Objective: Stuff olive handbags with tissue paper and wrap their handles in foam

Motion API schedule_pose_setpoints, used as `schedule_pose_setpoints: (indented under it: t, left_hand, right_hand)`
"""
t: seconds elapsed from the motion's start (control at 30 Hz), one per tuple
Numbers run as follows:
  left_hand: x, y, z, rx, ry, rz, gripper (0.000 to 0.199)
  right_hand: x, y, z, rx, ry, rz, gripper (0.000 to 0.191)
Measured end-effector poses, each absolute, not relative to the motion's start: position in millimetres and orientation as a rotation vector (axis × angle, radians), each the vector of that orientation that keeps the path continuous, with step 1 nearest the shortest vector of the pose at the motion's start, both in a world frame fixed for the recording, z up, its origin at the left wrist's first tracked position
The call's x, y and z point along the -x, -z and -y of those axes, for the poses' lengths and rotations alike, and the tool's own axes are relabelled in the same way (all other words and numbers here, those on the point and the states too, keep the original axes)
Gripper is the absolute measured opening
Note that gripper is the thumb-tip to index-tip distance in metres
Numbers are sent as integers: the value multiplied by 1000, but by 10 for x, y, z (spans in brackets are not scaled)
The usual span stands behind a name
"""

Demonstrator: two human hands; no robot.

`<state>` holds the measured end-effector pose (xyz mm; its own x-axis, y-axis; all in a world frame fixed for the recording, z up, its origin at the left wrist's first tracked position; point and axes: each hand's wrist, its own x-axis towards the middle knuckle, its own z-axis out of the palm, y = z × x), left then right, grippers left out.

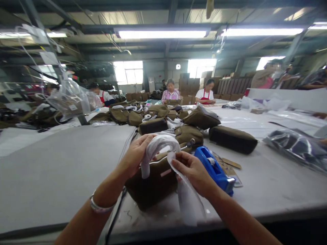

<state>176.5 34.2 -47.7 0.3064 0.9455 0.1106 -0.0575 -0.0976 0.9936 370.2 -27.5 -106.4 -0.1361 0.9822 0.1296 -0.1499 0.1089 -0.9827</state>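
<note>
A dark olive handbag [153, 183] stands on the white table close in front of me, with a small pale label on its front. Its arched handle [162, 140] is wrapped in white tissue paper. My left hand [138, 153] is closed around the left side of that wrapped handle. At the handle's right end, my right hand [191, 168] pinches a strip of white tissue paper [189, 200], whose loose tail hangs down to the tabletop. Beside my right hand lies a blue tape dispenser [213, 168].
More olive bags [159, 111] are heaped behind, and one lies on its side [233, 139] at right. Brown card tags [231, 163] lie past the dispenser. A clear plastic-wrapped dark item [298, 146] is at far right. A metal post [58, 68] rises at left. Several people work beyond.
</note>
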Motion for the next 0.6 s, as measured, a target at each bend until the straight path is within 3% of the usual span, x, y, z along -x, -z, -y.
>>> schedule_pose_setpoints:
  t: [0.3, 0.47, 0.6]
  left_hand:
    - [-1531, 314, -360, -1873, -801, -904, 35]
    - [-1550, 300, -373, -1907, -1055, -1025, 31]
    - [-1587, 310, -365, -1872, -1233, -1048, 34]
  right_hand:
    - [-3330, 778, -26, 925, -1370, 1247, 51]
    - [-3361, 863, 108, 767, -1494, 1248, 52]
    - [-3481, 903, 311, 838, -1269, 1291, 51]
